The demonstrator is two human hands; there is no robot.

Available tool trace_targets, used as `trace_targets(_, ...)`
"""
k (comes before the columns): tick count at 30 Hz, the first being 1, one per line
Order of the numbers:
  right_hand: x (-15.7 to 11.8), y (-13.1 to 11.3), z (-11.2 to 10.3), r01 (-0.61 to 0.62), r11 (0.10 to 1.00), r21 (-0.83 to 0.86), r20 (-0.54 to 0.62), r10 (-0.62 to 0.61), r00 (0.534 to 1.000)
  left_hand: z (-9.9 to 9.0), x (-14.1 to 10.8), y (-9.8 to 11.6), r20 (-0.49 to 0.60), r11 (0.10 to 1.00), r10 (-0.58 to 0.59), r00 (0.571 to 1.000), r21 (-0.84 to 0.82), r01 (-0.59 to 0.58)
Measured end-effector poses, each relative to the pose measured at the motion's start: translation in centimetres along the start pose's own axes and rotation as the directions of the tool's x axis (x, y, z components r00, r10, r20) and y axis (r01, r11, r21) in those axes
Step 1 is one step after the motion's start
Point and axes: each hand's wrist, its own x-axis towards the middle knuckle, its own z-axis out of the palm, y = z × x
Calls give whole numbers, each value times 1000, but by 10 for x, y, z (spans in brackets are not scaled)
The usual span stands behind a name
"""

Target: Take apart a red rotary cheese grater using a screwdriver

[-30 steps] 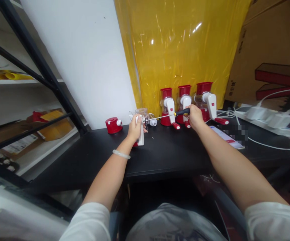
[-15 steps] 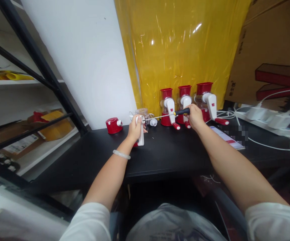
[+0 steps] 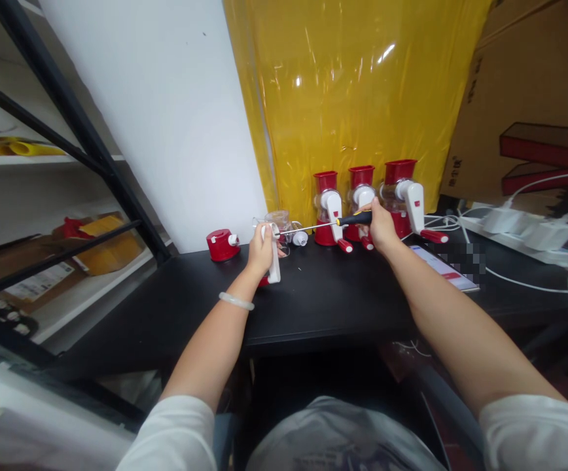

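Note:
My left hand (image 3: 261,252) is closed around a white crank handle (image 3: 275,261), whose red grip shows below. In my right hand (image 3: 380,226) is a screwdriver (image 3: 355,219) with a black and yellow handle, held nearly level. Its long metal shaft points left, and the tip meets the upper end of the crank handle; the exact contact is too small to make out. Just behind my left hand stands a clear plastic body (image 3: 278,219) with a white fitting (image 3: 300,239). Left of that hand sits a red base (image 3: 222,244) with a white knob.
Several red and white rotary graters (image 3: 326,209) stand along the back, close behind the screwdriver. A phone (image 3: 443,268) lies right of my right forearm. Further right is a power strip (image 3: 519,229) with white cables. A black rack (image 3: 82,131) borders the table (image 3: 166,320) on the left.
Both hands and the crank handle have shifted very slightly left. The fingers of my right hand have changed position on the screwdriver handle, with some now reaching forward along it.

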Motion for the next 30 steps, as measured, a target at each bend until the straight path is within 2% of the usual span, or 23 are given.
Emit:
trace_targets(4, 0, 0, -1, -15, 999, -37, 19, 15, 1000, 0, -1, 1, -5, 1000, 1, 1000, 8, -1)
trace_targets(8, 4, 0, 3, -64, 994, 85, 5, 64, 998, 0, -2, 3, -8, 1000, -9, 1000, 2, 9)
trace_targets(13, 4, -2, 4, -104, 976, 193, 50, 96, 994, 1, 0, 0, -4, 1000, 17, 1000, -9, -17)
trace_targets(19, -1, 1, -2, -48, 999, -7, 106, 49, 993, 0, 4, -6, -31, 1000, 20, 999, -12, -20)
trace_targets(24, 1, 5, 1, -75, 996, 39, 34, 73, 997, -1, 2, 1, 9, 999, 26, 1000, 34, -27)
trace_targets(30, 6, 10, 1, -27, 999, 35, -42, 29, 999, -3, 0, 6, 59, 990, 49, 997, 132, -56)
